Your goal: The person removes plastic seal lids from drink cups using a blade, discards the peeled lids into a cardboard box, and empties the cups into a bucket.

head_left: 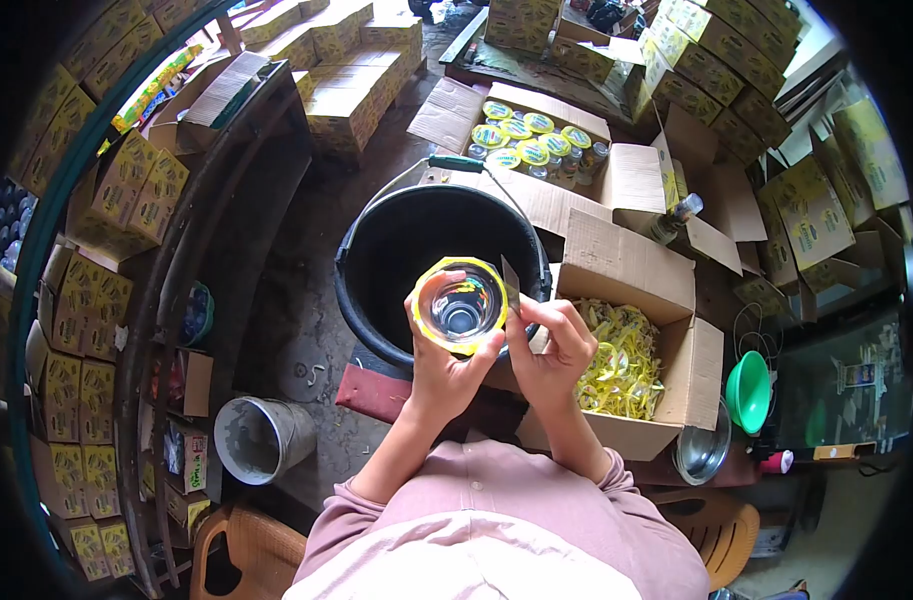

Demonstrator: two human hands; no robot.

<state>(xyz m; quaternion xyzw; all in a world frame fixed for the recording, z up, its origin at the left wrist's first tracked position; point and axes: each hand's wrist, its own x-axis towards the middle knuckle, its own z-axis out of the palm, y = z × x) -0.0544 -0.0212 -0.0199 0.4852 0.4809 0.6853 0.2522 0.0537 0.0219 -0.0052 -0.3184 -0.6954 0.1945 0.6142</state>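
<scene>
Stacked cardboard cartons (351,110), printed in yellow, fill a workroom around a black bucket (391,235) with a wire handle. Over the bucket's near side, a person's left hand (444,372) clasps a clear glass cup (462,308), fingers curled about its smooth, round wall, its rim banded in angular yellow film. The right hand (554,345) pinches a thin, flat, dark strip (511,285), possibly a blade, just beside that rim; whether it touches cannot be told. Clean work would likely call for a light, even hold on the slippery glass and a shallow strip angle, clear of the fingertips. To the bucket's right, an open corrugated box (698,375) holds crinkled yellow scraps (616,365); beyond the bucket, yellow-topped glasses (531,140) crowd another carton.
</scene>
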